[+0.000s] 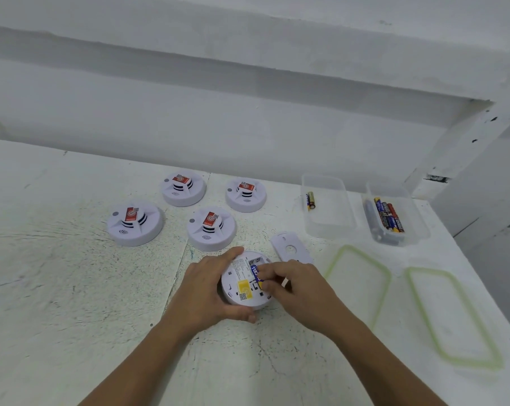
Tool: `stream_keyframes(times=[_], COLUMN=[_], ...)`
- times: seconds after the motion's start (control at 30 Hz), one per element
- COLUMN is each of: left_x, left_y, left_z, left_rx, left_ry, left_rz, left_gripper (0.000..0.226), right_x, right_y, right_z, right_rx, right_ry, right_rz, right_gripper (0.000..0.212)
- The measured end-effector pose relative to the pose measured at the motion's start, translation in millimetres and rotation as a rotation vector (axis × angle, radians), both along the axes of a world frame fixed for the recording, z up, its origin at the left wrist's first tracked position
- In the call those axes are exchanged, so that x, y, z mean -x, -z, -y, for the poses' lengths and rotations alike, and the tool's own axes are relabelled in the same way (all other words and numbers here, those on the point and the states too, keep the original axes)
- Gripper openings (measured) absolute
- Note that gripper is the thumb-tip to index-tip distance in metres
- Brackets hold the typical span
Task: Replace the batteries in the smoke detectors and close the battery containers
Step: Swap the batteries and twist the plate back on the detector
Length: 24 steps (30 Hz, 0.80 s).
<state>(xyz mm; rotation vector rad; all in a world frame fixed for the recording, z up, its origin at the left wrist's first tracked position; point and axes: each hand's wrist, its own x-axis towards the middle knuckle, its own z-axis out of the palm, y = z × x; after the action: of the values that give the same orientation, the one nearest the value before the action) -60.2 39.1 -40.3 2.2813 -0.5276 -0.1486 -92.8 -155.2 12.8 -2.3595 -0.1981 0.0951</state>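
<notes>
**Left hand (pixel 207 288) steadies, right hand (pixel 292 285) pinches**

Near the front edge of the scuffed white table (pixel 72 288) we see a round white plastic smoke detector (pixel 242 291) lying on its face, its labelled back turned up. The left hand grips it from the left side, fingers curled round the far rim and thumb curled round the near rim. The right hand comes in from the right, and its thumb and fingertips pinch a small blue cylindrical battery (pixel 255 272) at the detector's open battery bay. We cannot tell whether the battery is seated in the bay or only touching it.

Just beyond the right hand, a flat white plastic battery cover (pixel 290 247) lies loose on the table. Behind the held detector, four more round white smoke detectors with red stickers sit face up: near left (pixel 135 222), far left (pixel 183 187), far right (pixel 246 193) and near right (pixel 211 228).

To the right stand two clear plastic tubs side by side. The left tub (pixel 330 224) holds a single black-and-gold battery (pixel 311 200). The right tub (pixel 414 227) holds a pile of mixed batteries (pixel 390 216). In front of the tubs lie two clear lids with green seals, one (pixel 387 276) beside the other (pixel 482 332).
</notes>
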Motion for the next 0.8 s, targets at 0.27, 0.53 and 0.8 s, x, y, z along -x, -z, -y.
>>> stream_keyframes(times=[0.27,0.53,0.8], left_x=[-0.4,-3.9,-6.1], left_y=[-0.7,1.4,6.3], left_z=[2.1,4.5,4.4], left_rx=[0.031,0.023,0.016], left_ry=[-0.025,-0.030,-0.036], left_rz=[0.026,0.033,0.044], left_gripper=[0.111,0.107,0.110], right_x=[-0.9,-1.6,-0.6], right_y=[16.4,26.7,27.7], right_z=[1.5,2.0,3.0], right_rx=[0.017,-0.073,-0.078], right_ry=[-0.004,0.055,0.029], right_rz=[0.081,0.075,0.084], right_gripper=[0.019,0.014,0.012])
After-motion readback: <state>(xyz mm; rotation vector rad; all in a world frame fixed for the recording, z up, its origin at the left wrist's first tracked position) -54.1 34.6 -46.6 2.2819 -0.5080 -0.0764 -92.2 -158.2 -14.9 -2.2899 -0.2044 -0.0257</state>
